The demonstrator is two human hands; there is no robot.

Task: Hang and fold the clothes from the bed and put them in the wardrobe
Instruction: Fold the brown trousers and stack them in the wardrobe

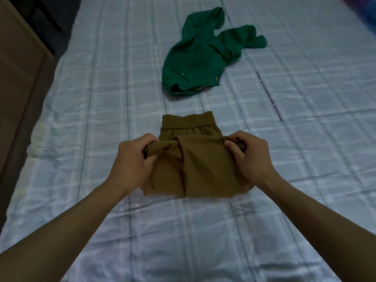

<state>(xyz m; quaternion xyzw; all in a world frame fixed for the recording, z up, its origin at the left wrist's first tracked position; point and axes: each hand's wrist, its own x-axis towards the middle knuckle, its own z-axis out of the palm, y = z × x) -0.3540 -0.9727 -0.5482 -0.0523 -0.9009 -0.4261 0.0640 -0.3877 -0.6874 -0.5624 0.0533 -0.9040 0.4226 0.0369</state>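
Note:
Brown trousers (200,159) with an elastic waistband lie folded into a short stack on the bed (295,139), waistband pointing away from me. My left hand (134,161) grips the folded edge at its left side. At the right side, my right hand (247,157) pinches the same fold. A crumpled green garment (200,55) with metal snaps lies farther up the bed, apart from the trousers.
The bed is covered with a light blue checked sheet. A brown wooden panel (18,82) stands along the bed's left side, with a dark gap behind it. A blue and purple patterned cloth (364,11) shows at the top right corner.

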